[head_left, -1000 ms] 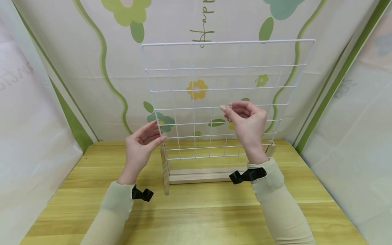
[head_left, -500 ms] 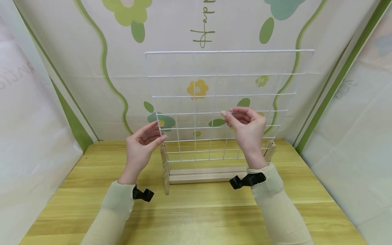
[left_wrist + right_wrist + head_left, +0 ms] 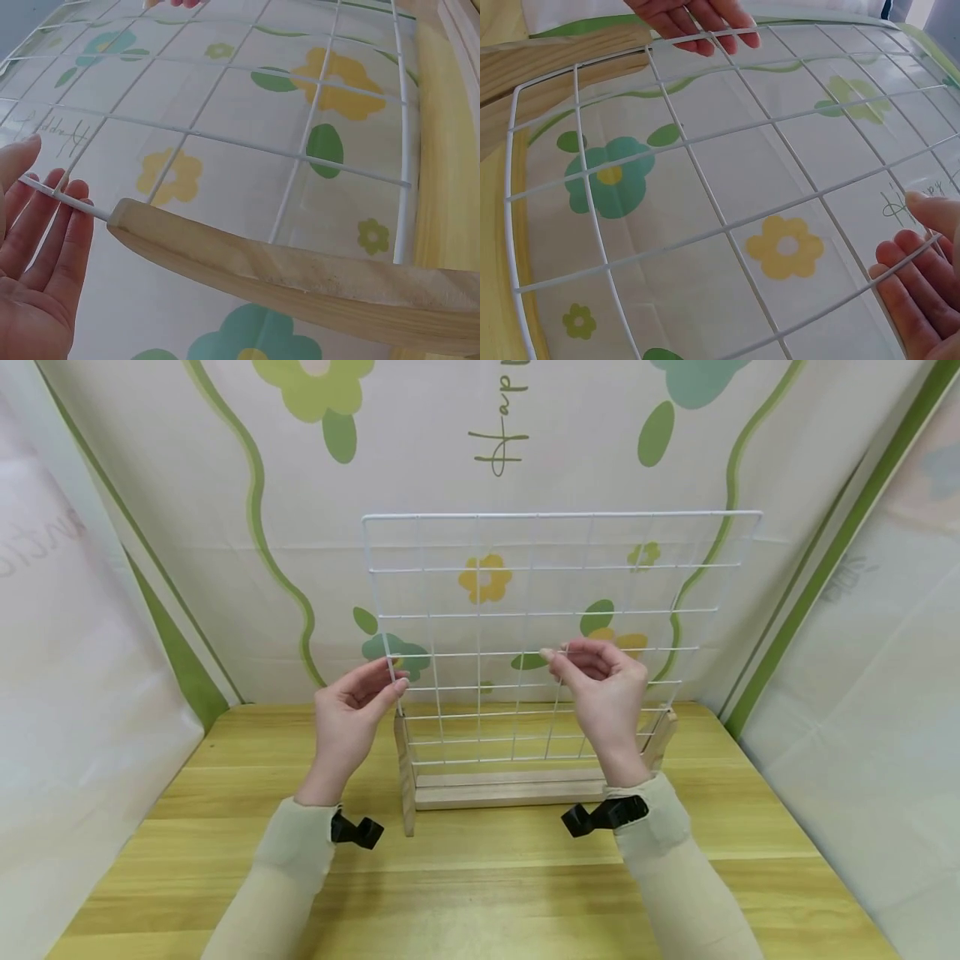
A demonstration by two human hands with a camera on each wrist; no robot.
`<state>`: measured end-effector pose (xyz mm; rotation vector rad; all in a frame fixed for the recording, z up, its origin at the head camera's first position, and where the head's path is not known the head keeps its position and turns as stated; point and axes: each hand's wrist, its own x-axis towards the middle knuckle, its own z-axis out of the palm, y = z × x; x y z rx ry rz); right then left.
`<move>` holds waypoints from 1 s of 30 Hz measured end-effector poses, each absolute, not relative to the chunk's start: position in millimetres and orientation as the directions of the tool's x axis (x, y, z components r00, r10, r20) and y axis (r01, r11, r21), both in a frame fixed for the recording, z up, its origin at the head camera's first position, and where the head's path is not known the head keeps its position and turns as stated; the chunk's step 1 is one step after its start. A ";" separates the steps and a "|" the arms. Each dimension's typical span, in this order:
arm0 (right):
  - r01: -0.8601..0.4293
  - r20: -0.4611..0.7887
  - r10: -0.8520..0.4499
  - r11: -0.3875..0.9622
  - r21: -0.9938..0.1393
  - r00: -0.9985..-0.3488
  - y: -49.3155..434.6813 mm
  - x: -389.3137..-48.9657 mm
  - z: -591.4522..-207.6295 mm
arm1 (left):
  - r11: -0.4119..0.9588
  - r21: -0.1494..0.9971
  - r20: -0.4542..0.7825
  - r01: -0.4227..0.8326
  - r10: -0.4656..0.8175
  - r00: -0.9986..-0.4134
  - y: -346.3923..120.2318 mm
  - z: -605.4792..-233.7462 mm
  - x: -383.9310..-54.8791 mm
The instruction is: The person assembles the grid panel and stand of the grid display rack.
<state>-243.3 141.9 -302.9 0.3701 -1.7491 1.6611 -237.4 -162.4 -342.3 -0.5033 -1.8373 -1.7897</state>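
Note:
A white wire grid panel (image 3: 562, 515) stands upright between the side posts of a light wooden stand (image 3: 510, 796). Its lower edge hangs a little above the stand's base bar. My left hand (image 3: 348, 722) holds the panel's left side wire just above the left wooden post (image 3: 285, 274), fingers behind and thumb in front. My right hand (image 3: 607, 702) grips a wire near the middle of the panel with its thumb and fingertips. In the right wrist view the wire crosses the fingers of the right hand (image 3: 922, 285), while the left hand (image 3: 697, 22) is at the far edge.
The stand sits on a yellow wood-grain table (image 3: 465, 893). Behind it hangs a pale cloth backdrop (image 3: 420, 452) with printed flowers and lettering. Fabric walls with green edging rise on both sides. Black camera mounts are strapped on both wrists.
The grid panel has moved down between the posts, its top wire and lower edge both lower. My right hand has come down with it. My left hand has shifted slightly up and right.

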 end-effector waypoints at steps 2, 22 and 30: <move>-0.631 0.645 0.248 0.142 -0.762 -0.723 142.0 -242.9 -305.0 | 0.043 0.794 0.608 0.607 -0.097 -0.788 -161.5 -341.9 -238.5; -0.586 0.616 0.242 0.190 -0.788 -0.750 167.1 -229.6 -303.8 | 0.025 0.759 0.649 0.651 -0.124 -0.751 -159.2 -343.1 -239.7; -0.621 0.647 0.281 0.187 -0.761 -0.708 210.2 -212.9 -298.2 | 0.028 0.757 0.651 0.653 -0.129 -0.748 -157.7 -342.5 -238.6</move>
